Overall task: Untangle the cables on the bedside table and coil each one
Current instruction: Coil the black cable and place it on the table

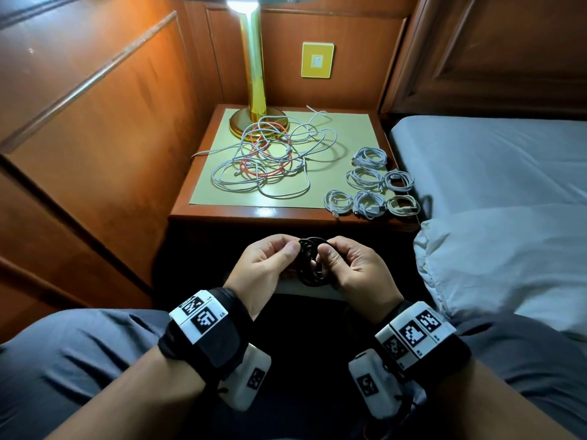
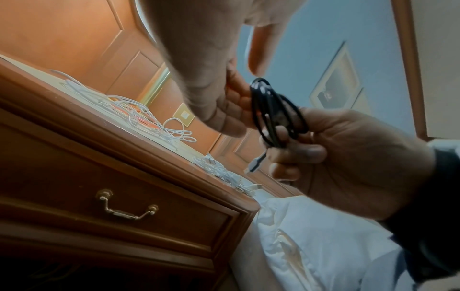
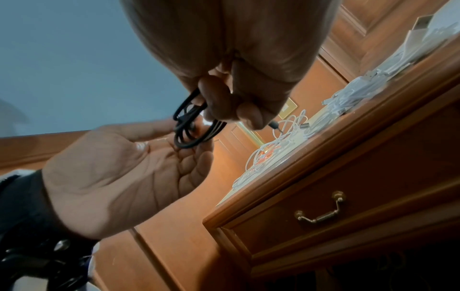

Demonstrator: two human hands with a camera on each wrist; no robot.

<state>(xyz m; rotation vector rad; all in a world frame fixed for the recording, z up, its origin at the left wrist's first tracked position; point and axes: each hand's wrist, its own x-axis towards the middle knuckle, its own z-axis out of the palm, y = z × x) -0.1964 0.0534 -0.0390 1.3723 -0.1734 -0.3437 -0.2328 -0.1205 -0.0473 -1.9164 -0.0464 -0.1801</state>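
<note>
Nearest, both wrists wear black straps with printed marker blocks, above grey-clad knees. Just beyond, in the dark gap short of the bedside table's near edge, the two hands meet around a small black cable coil. The left hand pinches the coil's left rim between thumb and forefinger, its other fingers loosely curled. The right hand has fingers curled round the coil's right side, thumb on top; in the left wrist view a plug end hangs below that grip.

On the table, six coiled white cables sit in rows along the right edge, the nearest row close to the front lip. Left of them and farther back, a loose tangle of white cables with a red cable threaded through covers the middle of the pale mat; one white strand trails over the mat's left edge. A bare strip of mat lies between tangle and front edge. The brass lamp base stands at the far edge, touching the tangle. The bed adjoins the right side.
</note>
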